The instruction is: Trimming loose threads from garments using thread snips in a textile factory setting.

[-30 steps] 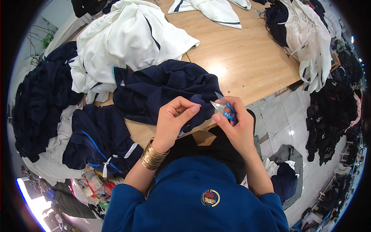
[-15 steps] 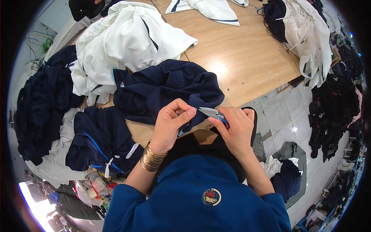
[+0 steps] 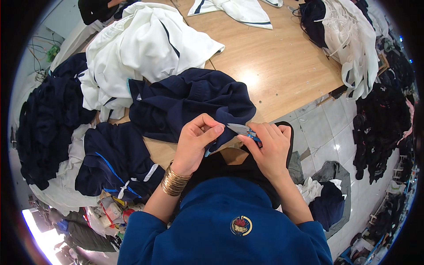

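Note:
My left hand (image 3: 196, 139), with gold bangles (image 3: 176, 180) on its wrist, pinches thumb and forefinger together over the near edge of a dark navy garment (image 3: 190, 95). What lies between those fingertips is too small to make out. Just right of them, my right hand (image 3: 267, 143) grips small thread snips (image 3: 240, 129) with blue handles. The metal blades point left, toward the pinching fingertips. The navy garment lies bunched on the table, and part of it hangs over the front edge beneath my hands.
White garments with navy trim (image 3: 137, 48) are heaped behind. Navy garments (image 3: 115, 163) pile up on the left. White strips (image 3: 351, 44) hang over the wooden table's (image 3: 291, 66) right end. A grey bag (image 3: 342, 216) with cloth stands on the tiled floor (image 3: 327, 128). Another person's hand (image 3: 115, 3) shows far left.
My hands and the snips stay in nearly the same place. At the top left, the other person's hand shows a little more.

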A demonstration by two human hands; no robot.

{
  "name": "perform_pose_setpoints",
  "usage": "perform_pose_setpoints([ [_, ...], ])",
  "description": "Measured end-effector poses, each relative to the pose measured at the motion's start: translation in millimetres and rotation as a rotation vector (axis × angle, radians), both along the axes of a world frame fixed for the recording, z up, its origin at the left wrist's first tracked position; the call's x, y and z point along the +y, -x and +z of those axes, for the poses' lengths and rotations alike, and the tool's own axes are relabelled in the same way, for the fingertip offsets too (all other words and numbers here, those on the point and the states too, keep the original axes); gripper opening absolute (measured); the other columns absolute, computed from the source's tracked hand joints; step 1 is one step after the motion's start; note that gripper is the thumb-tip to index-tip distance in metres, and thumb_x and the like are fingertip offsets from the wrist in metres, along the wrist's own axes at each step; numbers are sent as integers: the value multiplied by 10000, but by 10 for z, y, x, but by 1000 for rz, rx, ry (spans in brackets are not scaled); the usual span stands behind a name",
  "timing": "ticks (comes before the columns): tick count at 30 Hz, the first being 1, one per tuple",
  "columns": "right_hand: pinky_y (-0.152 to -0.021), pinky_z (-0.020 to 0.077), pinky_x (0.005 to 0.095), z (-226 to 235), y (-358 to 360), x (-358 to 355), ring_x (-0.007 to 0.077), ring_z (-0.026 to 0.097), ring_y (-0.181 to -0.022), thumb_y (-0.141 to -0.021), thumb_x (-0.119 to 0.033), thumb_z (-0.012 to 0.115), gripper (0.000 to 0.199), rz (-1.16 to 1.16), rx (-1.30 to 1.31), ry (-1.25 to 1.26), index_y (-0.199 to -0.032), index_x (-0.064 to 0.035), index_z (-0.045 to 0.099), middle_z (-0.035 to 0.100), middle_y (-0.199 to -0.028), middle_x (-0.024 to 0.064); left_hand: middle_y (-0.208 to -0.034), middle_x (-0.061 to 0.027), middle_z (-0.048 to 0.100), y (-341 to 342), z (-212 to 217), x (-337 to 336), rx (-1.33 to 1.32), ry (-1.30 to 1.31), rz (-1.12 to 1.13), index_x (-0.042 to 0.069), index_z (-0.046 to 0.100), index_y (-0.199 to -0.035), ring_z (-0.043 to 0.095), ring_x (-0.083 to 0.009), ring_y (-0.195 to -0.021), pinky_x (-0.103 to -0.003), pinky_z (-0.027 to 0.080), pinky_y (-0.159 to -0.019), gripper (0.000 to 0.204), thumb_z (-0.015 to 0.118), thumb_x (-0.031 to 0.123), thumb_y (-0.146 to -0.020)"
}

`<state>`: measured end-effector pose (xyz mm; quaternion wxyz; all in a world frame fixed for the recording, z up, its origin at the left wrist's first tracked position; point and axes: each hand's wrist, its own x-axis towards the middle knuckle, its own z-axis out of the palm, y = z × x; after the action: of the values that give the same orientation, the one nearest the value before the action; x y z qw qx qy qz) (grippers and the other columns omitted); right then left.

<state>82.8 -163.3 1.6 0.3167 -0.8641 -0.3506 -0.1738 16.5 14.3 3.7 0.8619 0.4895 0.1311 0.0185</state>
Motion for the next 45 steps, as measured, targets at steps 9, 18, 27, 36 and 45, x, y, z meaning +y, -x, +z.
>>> perform_pose_setpoints([
  [9, -647, 290, 323, -11, 0, -2, 165, 493, -592, -765, -341, 678, 246, -1, -2, -10, -827, -118, 596, 525, -657, -4, -855, -17, 634, 3, -3, -12, -7, 7, -7, 43, 580, -846, 561, -56, -777, -188, 442, -730, 56, 635, 52, -837],
  [18, -645, 287, 323, 12, 12, 0, 163, 479, -583, -761, -336, 684, 242, -1, -28, 1, -832, -121, 598, 502, -642, -8, -839, -17, 631, 6, -2, -3, -9, 24, -19, 40, 587, -838, 555, -54, -769, -188, 437, -719, 57, 643, 49, -828],
  [27, -644, 285, 324, 20, 8, -3, 162, 472, -574, -759, -334, 686, 258, 16, -28, 3, -854, -111, 597, 493, -639, -5, -839, -17, 632, 3, -23, 2, -12, 20, -14, 37, 591, -836, 550, -52, -756, -188, 434, -711, 54, 643, 48, -828],
  [36, -648, 303, 316, -12, -13, 31, 172, 473, -571, -741, -334, 707, 287, 21, 118, -61, -871, -98, 610, 549, -667, 9, -847, -24, 635, 5, -27, -3, -7, 25, -27, 32, 592, -836, 576, -63, -782, -195, 458, -742, 56, 646, 44, -826],
  [45, -556, 355, 182, -362, -108, -52, 30, 446, -615, -758, -139, 714, 207, 134, 1337, -558, -865, 4, 610, 530, -660, -47, -878, -128, 584, 66, -105, -292, -227, -1010, -158, 47, 628, -801, 594, -247, -847, -285, 470, -748, 114, 698, 111, -738],
])
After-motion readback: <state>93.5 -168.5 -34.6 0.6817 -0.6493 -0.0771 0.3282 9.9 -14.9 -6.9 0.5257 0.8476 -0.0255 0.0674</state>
